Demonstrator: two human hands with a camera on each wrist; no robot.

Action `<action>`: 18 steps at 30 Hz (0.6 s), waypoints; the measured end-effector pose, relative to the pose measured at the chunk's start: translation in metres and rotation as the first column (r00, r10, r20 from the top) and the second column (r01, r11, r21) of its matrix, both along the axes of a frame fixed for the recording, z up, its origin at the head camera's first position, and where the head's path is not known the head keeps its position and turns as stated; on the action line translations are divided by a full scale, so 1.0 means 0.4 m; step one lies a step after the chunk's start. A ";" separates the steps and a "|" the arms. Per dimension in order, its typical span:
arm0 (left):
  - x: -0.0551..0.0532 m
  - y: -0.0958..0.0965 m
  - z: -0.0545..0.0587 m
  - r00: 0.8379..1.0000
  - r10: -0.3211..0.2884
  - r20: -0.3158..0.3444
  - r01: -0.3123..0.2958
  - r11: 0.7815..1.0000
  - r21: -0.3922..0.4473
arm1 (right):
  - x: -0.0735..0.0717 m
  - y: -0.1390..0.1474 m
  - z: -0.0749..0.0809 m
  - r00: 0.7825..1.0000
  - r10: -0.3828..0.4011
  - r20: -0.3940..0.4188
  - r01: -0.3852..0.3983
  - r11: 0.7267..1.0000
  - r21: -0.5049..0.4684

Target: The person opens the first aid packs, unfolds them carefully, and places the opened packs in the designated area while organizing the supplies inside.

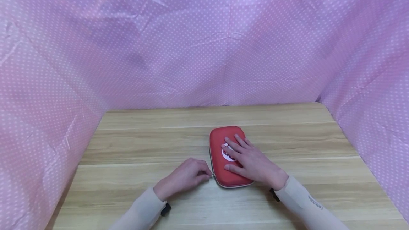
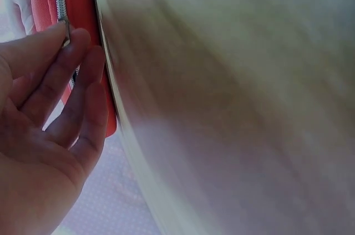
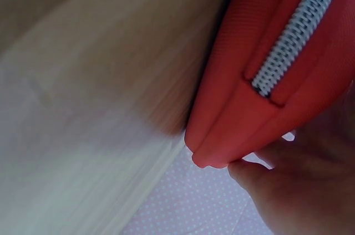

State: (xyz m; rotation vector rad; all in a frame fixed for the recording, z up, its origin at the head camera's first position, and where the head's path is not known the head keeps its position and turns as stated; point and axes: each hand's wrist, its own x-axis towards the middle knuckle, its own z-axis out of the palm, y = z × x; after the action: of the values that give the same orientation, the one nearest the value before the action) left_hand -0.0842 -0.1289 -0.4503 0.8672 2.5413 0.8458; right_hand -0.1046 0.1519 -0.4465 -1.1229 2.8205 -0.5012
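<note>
A red zippered case (image 1: 220,136) with a round white emblem (image 1: 227,153) lies flat on the wooden table. At its near left side, my left hand (image 1: 188,175) pinches the metal zipper pull (image 2: 66,31) between thumb and forefinger. My right hand (image 1: 255,162) rests on the lid with its fingers spread, partly covering the emblem. In the right wrist view, the silver zipper (image 3: 297,30) ends in a fabric corner, and its teeth are meshed along the part that shows.
The wooden table (image 1: 137,141) stretches out on both sides of the case. Pink polka-dot cloth (image 1: 204,45) hangs behind it and along the left and right sides. A dark band (image 1: 165,209) sits at the left wrist.
</note>
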 end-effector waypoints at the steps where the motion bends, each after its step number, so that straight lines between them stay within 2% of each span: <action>1: 0.001 0.000 -0.001 1.000 -0.008 0.009 0.008 1.000 0.001 | 0.000 0.000 0.000 1.000 0.001 0.000 -0.001 1.000 0.000; 4: 0.002 -0.001 -0.003 1.000 -0.027 0.015 0.027 1.000 0.006 | 0.001 0.000 -0.001 1.000 0.002 -0.001 -0.002 1.000 0.002; 11: 0.004 -0.002 -0.006 0.998 -0.063 -0.020 0.063 0.998 0.013 | 0.001 0.001 -0.002 1.000 0.004 -0.010 -0.004 1.000 0.003; 18: 0.009 0.004 -0.002 0.994 -0.106 0.003 0.106 0.994 0.003 | 0.002 0.001 -0.004 1.000 0.003 -0.010 -0.003 1.000 0.000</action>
State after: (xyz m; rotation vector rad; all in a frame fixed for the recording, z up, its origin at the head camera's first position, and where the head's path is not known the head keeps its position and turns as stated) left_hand -0.0808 -0.1275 -0.4510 0.9908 2.4678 0.8175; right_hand -0.1039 0.1525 -0.4480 -1.1327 2.8269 -0.4967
